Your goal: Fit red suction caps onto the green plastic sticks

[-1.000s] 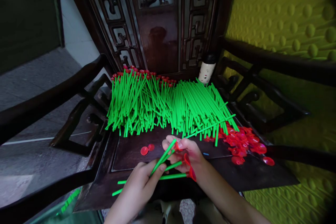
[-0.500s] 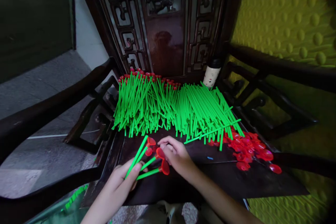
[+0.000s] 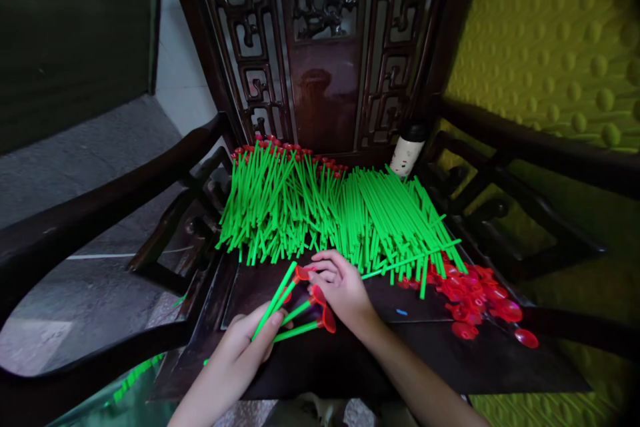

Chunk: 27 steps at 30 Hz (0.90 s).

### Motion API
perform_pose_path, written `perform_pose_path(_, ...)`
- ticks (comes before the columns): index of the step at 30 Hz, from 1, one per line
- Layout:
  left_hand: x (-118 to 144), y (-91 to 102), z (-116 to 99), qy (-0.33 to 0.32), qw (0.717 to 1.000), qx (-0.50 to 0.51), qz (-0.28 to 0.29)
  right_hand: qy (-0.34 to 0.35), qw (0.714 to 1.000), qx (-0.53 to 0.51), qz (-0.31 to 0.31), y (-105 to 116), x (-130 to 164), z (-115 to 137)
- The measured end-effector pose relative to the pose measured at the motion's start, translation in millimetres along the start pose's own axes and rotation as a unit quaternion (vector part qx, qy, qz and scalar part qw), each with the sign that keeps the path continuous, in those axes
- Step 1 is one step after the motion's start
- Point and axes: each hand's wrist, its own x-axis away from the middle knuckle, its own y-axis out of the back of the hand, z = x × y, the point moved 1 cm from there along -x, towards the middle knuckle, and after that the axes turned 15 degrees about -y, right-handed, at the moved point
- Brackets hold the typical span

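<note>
Presently we clamp capped green sticks fanned in our left hand, keeping red caps apart while our right hand pinches one.

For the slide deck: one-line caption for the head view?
Left hand fans capped green sticks; right hand touches their red caps.

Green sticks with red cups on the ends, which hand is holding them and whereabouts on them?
The left hand pinches a few capped green sticks near their bare lower ends; the right hand touches the red caps at the other end.
</note>
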Motion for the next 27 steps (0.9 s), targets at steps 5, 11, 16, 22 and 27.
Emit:
perform_pose_path(5, 1.6, -6.4, -5.1, 0.004, 0.999, -0.009, 0.033, -0.037, 0.976, -0.203, 0.072, 10.0, 10.9, 20.1)
perform_pose_path(11, -1.5, -15.3, -14.9, 0.012, 0.993, -0.039, 0.109, -0.025, 0.942, -0.258, 0.213, 21.1, 21.6, 27.7)
perform_pose_path(16, -2.3, -16.7, -16.4, 0.011, 0.99, -0.034, 0.135, -0.02, 0.919, -0.262, 0.293, 22.1, 24.1, 25.7)
perform_pose_path(22, -1.3, -19.0, -18.9, 0.006, 0.989, -0.025, 0.145, -0.018, 0.92, -0.248, 0.303, 22.3, 24.9, 24.9)
perform_pose_path(27, -2.6, -21.8, -23.0, -0.007, 0.991, -0.041, 0.124, -0.009, 0.916, -0.22, 0.334, 14.7, 26.7, 24.8)
